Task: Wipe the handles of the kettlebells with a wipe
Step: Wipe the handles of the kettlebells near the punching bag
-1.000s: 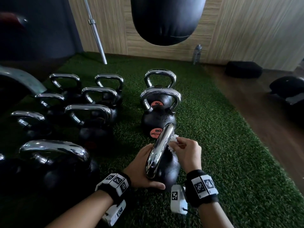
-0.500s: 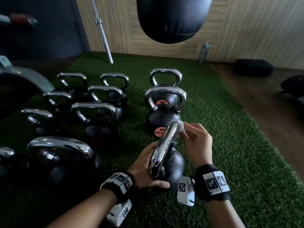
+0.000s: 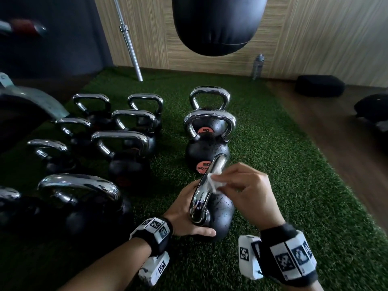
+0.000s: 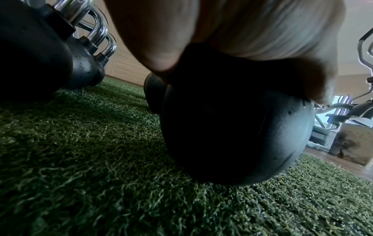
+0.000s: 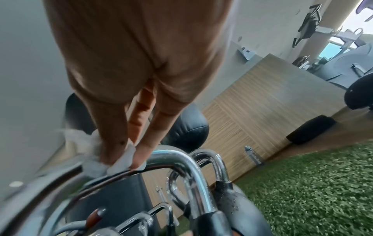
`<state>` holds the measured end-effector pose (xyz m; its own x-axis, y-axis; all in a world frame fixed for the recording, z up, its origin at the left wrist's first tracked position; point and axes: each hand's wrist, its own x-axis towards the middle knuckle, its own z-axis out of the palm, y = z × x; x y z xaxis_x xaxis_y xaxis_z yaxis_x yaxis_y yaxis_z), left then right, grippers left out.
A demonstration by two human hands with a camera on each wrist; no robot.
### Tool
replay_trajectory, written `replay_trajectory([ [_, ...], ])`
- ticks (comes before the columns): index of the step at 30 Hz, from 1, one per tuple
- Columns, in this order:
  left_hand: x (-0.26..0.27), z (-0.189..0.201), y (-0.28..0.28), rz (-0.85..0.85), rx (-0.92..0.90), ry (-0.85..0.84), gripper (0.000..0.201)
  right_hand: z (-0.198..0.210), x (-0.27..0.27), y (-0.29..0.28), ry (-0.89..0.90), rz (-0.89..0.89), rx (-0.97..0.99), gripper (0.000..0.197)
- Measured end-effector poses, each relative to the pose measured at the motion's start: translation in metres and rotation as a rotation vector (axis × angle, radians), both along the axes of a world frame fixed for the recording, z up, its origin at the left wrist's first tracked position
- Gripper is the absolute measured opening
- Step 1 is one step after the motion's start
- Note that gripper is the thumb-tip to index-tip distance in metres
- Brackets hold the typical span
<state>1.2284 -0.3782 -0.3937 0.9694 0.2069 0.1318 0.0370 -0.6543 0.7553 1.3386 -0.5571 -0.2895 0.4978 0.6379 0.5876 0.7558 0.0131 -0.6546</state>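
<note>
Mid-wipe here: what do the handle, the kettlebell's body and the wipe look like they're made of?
Handle: polished metal, likely chrome-plated; it mirrors the room. Kettlebell body: matte black with pale specks, probably coated cast iron, though rubber coating can't be ruled out. Wipe: white, crumpled and soft, pinched by the right hand; paper or nonwoven cloth, can't tell which.

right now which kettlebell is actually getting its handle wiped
The nearest kettlebell, in front of the right-hand row. The right hand presses the white wipe on its chrome handle; the left hand steadies it.
</note>
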Motion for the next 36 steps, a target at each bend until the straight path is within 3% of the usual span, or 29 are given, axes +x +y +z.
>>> replay_trajectory([
  [4, 0.009, -0.003, 0.004, -0.073, 0.091, -0.004, 0.107, -0.002, -0.020, -0.004, 0.124, 0.066, -0.025, 0.035],
  [7, 0.003, -0.005, 0.003, -0.001, 0.001, -0.078, 0.120, -0.002, -0.015, -0.005, 0.197, -0.006, 0.034, 0.031],
  [12, 0.010, -0.019, 0.008, -0.057, 0.068, 0.117, 0.107, -0.001, -0.025, -0.009, 0.308, 0.125, -0.081, 0.027],
  [17, 0.004, -0.011, 0.005, -0.035, 0.092, 0.058, 0.117, -0.006, -0.024, -0.009, 0.439, 0.130, -0.070, 0.028],
  [19, -0.001, 0.000, -0.001, -0.023, 0.015, 0.059, 0.112, -0.009, -0.025, -0.009, 0.465, 0.160, -0.118, 0.027],
  [21, -0.004, 0.007, -0.005, 0.011, -0.043, 0.055, 0.109, -0.010, -0.028, -0.009, 0.464, 0.164, -0.178, 0.027],
  [29, -0.008, 0.010, -0.005, 0.064, -0.073, 0.044, 0.130, -0.018, -0.027, -0.006, 0.449, 0.152, -0.254, 0.025],
  [36, -0.007, 0.001, -0.005, 0.054, -0.117, 0.024, 0.128, -0.030, -0.028, -0.002, 0.262, 0.127, -0.359, 0.021],
])
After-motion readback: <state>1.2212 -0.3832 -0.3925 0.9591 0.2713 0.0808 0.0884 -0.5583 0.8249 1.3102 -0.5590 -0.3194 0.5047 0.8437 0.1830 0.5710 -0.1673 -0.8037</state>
